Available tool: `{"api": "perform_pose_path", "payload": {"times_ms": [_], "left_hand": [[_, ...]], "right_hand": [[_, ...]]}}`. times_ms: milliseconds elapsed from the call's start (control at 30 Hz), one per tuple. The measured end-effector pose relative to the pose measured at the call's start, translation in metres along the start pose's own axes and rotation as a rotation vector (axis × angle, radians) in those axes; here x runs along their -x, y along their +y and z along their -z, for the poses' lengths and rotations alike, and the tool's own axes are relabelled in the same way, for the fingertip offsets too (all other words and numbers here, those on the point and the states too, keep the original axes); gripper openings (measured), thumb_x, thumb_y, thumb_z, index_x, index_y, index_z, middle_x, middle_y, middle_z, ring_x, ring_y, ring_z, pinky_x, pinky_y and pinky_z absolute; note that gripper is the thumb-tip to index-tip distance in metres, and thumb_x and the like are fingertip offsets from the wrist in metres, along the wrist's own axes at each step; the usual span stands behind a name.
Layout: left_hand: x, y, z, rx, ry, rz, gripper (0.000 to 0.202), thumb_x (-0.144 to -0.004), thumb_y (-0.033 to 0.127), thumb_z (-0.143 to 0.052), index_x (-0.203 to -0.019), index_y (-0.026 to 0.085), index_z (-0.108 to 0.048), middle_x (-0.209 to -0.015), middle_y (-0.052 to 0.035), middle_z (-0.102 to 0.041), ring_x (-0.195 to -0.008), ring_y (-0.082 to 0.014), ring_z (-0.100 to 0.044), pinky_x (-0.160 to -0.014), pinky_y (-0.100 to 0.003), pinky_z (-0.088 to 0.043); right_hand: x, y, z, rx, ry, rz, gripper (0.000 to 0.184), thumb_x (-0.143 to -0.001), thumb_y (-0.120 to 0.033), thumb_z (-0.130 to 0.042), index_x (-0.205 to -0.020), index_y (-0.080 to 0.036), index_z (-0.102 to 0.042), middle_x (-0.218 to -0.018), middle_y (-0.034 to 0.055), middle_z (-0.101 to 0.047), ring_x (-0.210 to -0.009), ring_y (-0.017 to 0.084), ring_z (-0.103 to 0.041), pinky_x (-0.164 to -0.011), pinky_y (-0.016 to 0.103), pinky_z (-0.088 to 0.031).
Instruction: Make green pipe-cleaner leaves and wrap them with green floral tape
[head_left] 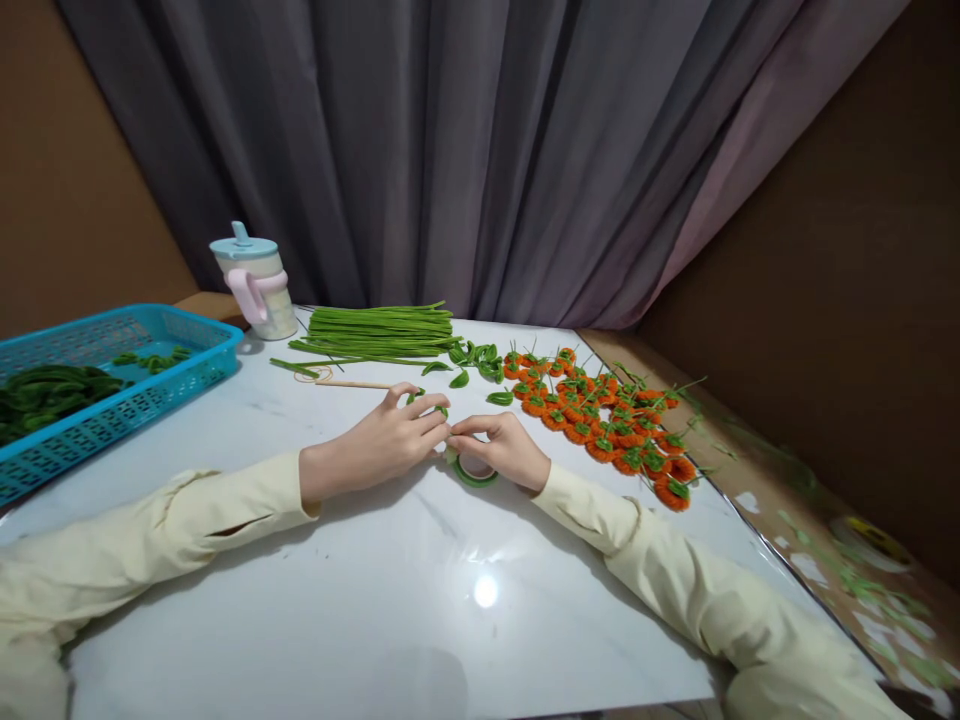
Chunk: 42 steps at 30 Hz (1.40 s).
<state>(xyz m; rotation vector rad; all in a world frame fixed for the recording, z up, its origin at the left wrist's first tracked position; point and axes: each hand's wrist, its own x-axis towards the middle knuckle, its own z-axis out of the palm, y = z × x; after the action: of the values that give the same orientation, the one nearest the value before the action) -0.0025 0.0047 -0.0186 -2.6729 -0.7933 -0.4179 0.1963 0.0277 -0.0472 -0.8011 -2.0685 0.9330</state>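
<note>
My left hand (386, 440) and my right hand (501, 447) meet at their fingertips over the white table (315, 590). The left fingers pinch a small green leaf-shaped piece (429, 403). A roll of green tape (474, 470) lies under my right hand, whose fingers are curled and pinched on it. Right of the hands lies a heap of several orange fuzzy flowers with green centres (600, 420). Behind them are loose green leaves (476, 360) and a bundle of green stems (379, 332).
A blue plastic basket (150, 385) with green pieces stands at the left. At the back left stands a cup with a pink handle and blue lid (259, 283). A thin wooden stick (352, 384) lies before the stems. A grey curtain hangs behind; the table's right edge borders a patterned floor.
</note>
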Motion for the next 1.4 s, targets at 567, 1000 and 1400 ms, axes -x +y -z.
{"api": "perform_pose_path", "payload": {"times_ms": [567, 1000, 1400], "left_hand": [[-0.002, 0.005, 0.004, 0.358, -0.041, 0.205, 0.029, -0.085, 0.016, -0.04, -0.069, 0.016, -0.064, -0.073, -0.0045, -0.066, -0.073, -0.0162, -0.057, -0.082, -0.037, -0.03], [-0.007, 0.007, 0.013, 0.632, -0.106, 0.429, 0.031, -0.086, 0.024, -0.04, -0.064, 0.018, -0.062, -0.072, 0.0016, -0.067, -0.071, -0.014, -0.054, -0.08, -0.034, -0.027], [-0.011, 0.002, 0.018, 0.921, -0.321, 0.535, 0.03, -0.081, 0.03, -0.047, -0.064, 0.015, -0.066, -0.061, -0.0003, -0.064, -0.051, -0.0099, -0.046, -0.062, -0.026, -0.034]], "right_hand": [[0.005, 0.0, -0.006, 0.608, -0.002, 0.528, 0.018, -0.09, -0.012, -0.044, -0.078, -0.014, -0.057, -0.069, 0.0067, -0.06, -0.069, 0.017, -0.054, -0.072, 0.033, -0.041], [0.001, -0.008, -0.001, -0.328, -0.148, -0.158, 0.025, -0.08, -0.032, -0.061, -0.095, -0.013, -0.055, -0.081, 0.0067, -0.065, -0.061, 0.012, -0.056, -0.049, 0.02, -0.038], [0.001, -0.011, 0.007, -0.055, -0.172, 0.045, 0.018, -0.083, -0.032, -0.058, -0.082, -0.014, -0.06, -0.071, 0.0048, -0.066, -0.065, 0.014, -0.06, -0.061, 0.022, -0.046]]}}
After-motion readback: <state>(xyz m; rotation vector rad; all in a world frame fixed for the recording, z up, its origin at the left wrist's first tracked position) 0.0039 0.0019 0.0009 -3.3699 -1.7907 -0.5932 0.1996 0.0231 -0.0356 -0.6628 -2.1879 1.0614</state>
